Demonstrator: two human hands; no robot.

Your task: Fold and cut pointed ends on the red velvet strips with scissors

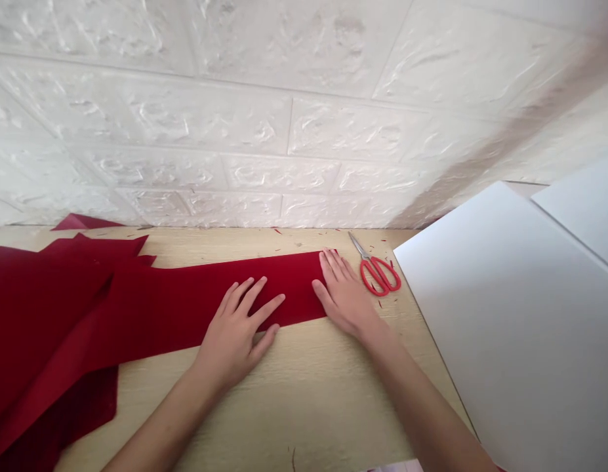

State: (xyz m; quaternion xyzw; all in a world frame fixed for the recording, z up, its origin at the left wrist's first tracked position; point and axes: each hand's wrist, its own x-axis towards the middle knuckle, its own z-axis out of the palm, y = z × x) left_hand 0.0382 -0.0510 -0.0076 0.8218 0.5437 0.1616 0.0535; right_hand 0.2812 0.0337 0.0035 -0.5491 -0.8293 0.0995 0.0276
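Left hand (233,334) and right hand (345,301) open, lying flat on red felt (161,314), neither gripping. Felt looks soft, light, limp; probably best lifted by its straight edge. Scissors (380,275) just beside right hand.

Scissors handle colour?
Red; the handles show best in the head view.

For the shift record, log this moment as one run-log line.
left hand: flat on red felt | right hand: flat on felt's end | nearby: red-handled scissors on wooden table
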